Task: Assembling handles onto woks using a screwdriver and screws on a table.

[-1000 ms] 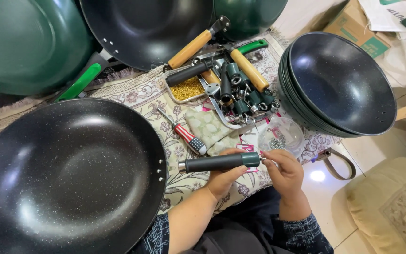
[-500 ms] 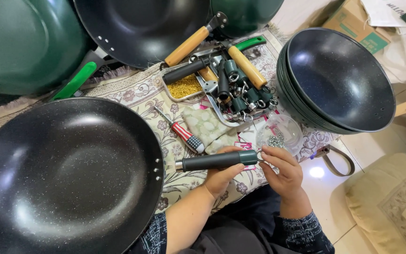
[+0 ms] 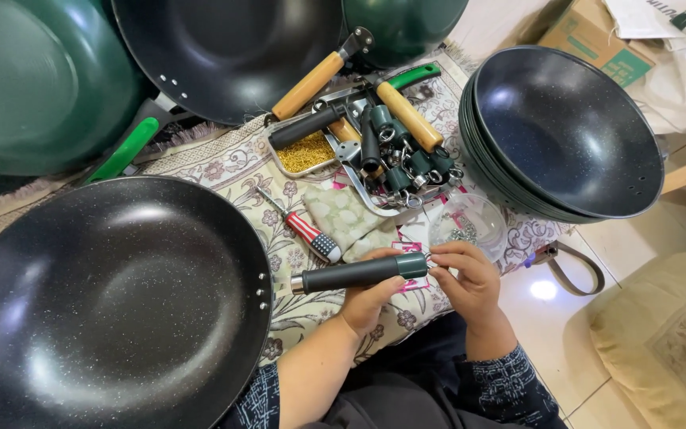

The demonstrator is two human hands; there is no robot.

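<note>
Floral cloth [image 3: 224,171] underlies woks; left hand [image 3: 368,298] grips dark handle [image 3: 359,273], right hand [image 3: 470,278] fingers pinching its end.

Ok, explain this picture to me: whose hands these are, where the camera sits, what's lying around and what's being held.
There is no machine here. A camera on the person's head looks down at their own two bare hands. The left hand holds a dark pan handle level; the right hand has its fingertips at the handle's green end. Beside them lies a big black wok on a flowered cloth. Farther off are a striped screwdriver, a tray of handles and small parts, a stack of black woks and a green wok.
</note>
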